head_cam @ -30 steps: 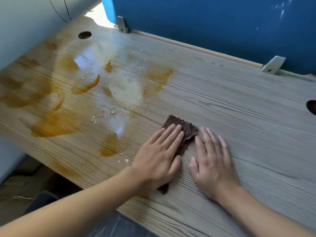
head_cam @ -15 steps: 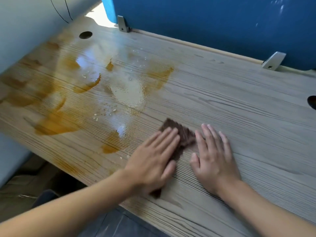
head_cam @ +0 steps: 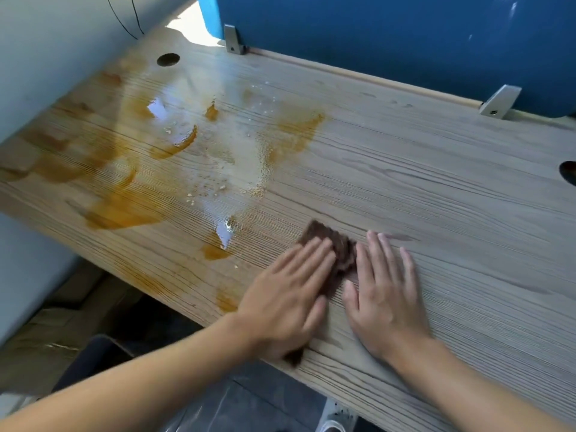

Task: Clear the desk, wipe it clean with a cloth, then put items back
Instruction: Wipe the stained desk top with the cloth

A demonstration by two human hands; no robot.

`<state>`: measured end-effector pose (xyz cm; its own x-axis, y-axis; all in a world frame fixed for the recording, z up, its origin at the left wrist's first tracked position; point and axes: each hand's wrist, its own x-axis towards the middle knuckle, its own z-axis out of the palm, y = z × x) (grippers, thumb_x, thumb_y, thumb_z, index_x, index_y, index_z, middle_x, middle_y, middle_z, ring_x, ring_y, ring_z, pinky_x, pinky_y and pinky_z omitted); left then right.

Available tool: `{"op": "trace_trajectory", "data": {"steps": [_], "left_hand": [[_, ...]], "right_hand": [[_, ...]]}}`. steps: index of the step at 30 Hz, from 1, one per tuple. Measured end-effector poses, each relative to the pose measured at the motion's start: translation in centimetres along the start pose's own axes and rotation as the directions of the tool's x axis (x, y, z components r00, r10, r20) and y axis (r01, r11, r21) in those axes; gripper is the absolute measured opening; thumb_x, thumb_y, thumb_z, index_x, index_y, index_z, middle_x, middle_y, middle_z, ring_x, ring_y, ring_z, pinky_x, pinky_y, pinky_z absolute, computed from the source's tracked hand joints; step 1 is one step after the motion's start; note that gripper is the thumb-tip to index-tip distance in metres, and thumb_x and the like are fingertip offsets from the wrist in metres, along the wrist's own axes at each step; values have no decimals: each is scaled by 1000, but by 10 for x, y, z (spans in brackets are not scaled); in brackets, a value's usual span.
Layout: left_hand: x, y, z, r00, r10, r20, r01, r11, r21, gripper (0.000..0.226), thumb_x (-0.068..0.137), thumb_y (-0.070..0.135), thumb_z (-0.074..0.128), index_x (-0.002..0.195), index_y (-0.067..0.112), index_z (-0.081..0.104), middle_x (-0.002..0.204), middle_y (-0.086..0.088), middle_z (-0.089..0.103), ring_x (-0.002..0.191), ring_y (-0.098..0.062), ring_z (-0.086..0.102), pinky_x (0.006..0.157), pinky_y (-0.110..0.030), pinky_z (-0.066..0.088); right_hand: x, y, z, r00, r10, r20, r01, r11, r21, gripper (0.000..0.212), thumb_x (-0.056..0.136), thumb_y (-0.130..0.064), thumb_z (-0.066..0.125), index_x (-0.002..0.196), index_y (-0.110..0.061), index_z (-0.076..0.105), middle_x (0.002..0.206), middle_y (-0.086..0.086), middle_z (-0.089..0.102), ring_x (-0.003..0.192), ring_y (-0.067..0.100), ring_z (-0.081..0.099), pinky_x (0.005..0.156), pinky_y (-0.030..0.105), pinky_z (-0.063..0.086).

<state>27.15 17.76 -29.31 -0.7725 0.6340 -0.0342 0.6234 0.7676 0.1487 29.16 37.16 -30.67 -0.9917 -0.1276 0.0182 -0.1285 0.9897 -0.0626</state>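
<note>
A dark brown cloth lies flat on the wooden desk near its front edge. My left hand presses on the cloth with straight fingers and covers most of it; a corner shows below the wrist. My right hand lies flat beside it, fingers straight, with the index finger at the cloth's right edge. An orange-brown wet spill with streaks and crumbs spreads over the desk's left half, left of the cloth.
A blue divider panel stands along the desk's back edge on two metal brackets. Cable holes sit at the back left and far right. A grey wall borders the left side. The floor shows below the front edge.
Both hands with the cloth have shifted slightly left and toward the front edge, along the right border of the spill. The hands stay flat.
</note>
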Motion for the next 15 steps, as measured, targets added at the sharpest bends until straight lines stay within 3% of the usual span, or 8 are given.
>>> {"op": "trace_trajectory", "data": {"steps": [2, 3, 6, 8, 9, 11, 15], "left_hand": [[-9, -9, 0, 989, 138, 62, -137, 990, -13, 65, 103, 43, 27, 159, 15, 11, 166, -2, 3, 153, -13, -5, 125, -33, -1], [-2, -20, -1, 989, 134, 58, -134, 991, -5, 65, 102, 43, 27, 159, 16, 13, 166, -1, 4, 153, -11, -3, 125, -32, 0], [42, -53, -8, 990, -143, -10, 143, 989, 23, 67, 98, 44, 21, 159, 17, 16, 167, -2, 9, 153, -12, 0, 125, -32, 2], [56, -59, -7, 937, -348, -23, 348, 937, 33, 68, 99, 46, 16, 160, 16, 8, 167, -2, 1, 153, -11, -7, 125, -32, -1], [54, -52, -4, 926, -376, -31, 377, 926, 16, 67, 100, 46, 15, 159, 16, 5, 167, -2, -2, 152, -12, -10, 125, -33, -2], [31, -25, -3, 958, -286, -24, 286, 958, -5, 68, 101, 47, 16, 159, 14, 3, 166, -4, -5, 152, -14, -13, 125, -34, -4], [-25, 8, 2, 998, 66, 1, -66, 998, -19, 67, 102, 44, 30, 159, 13, 13, 166, -4, 3, 153, -14, -5, 123, -34, 0]], "right_hand": [[1, -1, 0, 1000, 3, 9, -2, 1000, -16, 70, 94, -43, 28, 150, -2, 37, 160, 18, 27, 151, 29, 21, 119, 55, 21], [1, -2, -1, 1000, 3, 10, -3, 1000, -16, 69, 94, -43, 29, 150, -2, 37, 160, 18, 27, 151, 29, 20, 120, 55, 21], [0, -2, -1, 1000, 3, 12, -3, 1000, -16, 69, 95, -42, 28, 151, -3, 36, 160, 18, 27, 151, 29, 20, 120, 55, 21], [-1, -3, -1, 1000, 7, 16, -7, 1000, -22, 69, 95, -42, 28, 152, -4, 33, 161, 16, 25, 151, 28, 18, 121, 54, 20], [0, -3, -1, 1000, 11, 15, -11, 1000, -23, 69, 95, -42, 28, 152, -4, 33, 161, 16, 24, 152, 28, 17, 121, 54, 19], [0, -3, 0, 1000, 17, 14, -17, 1000, -24, 70, 94, -42, 29, 152, -4, 35, 161, 16, 26, 151, 28, 19, 120, 54, 19], [2, -4, 1, 1000, 13, 9, -12, 1000, -29, 72, 90, -43, 30, 149, -3, 40, 159, 17, 31, 150, 28, 23, 119, 55, 22]]}}
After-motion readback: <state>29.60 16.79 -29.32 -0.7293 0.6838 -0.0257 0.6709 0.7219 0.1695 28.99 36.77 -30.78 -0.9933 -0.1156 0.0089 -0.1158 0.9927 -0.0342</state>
